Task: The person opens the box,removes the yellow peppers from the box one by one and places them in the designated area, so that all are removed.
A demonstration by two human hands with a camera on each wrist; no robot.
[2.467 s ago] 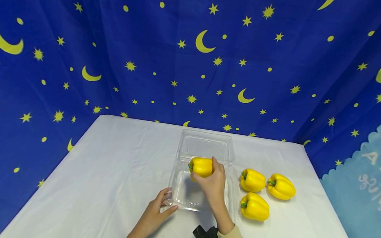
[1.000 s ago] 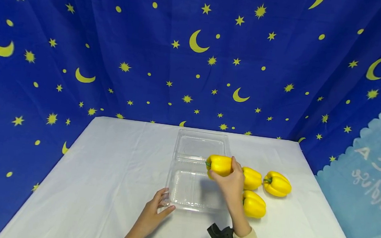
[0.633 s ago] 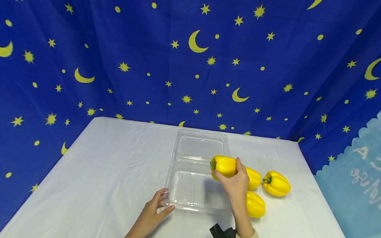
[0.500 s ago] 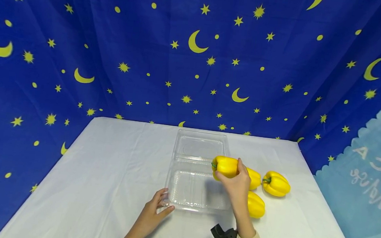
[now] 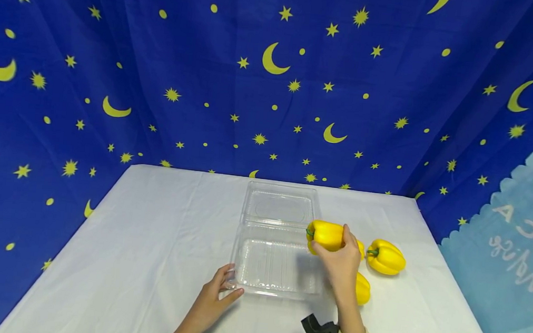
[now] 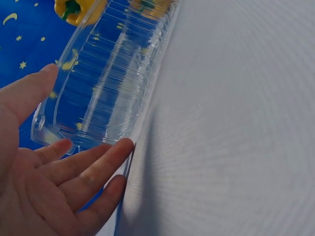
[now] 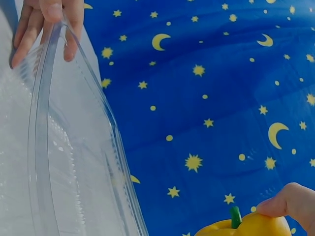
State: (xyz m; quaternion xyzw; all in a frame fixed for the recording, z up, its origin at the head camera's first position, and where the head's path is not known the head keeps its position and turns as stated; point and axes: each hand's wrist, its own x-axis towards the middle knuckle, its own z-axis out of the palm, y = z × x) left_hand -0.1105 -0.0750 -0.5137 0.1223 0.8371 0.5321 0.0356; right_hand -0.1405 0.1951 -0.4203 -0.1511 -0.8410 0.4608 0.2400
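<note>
My right hand grips a yellow bell pepper, its green stem pointing left, over the right side of a clear plastic clamshell container. In the right wrist view only the top of this pepper and the thumb show, at the bottom edge. The container lies flat, its lid folded back toward the curtain. At the near left corner my left hand holds the container, thumb at the front rim and fingers along the left side. The left wrist view shows the thumb against the rim and the fingertips by the corner.
Three more yellow peppers lie right of the container: one farthest right, one nearer the front, and one mostly behind the right hand. A white cloth covers the table. Blue star-patterned curtain hangs behind it.
The right hand has carried its pepper rightward from over the container's middle to its right edge, now covering more of the peppers there. The left hand keeps its place at the corner.
</note>
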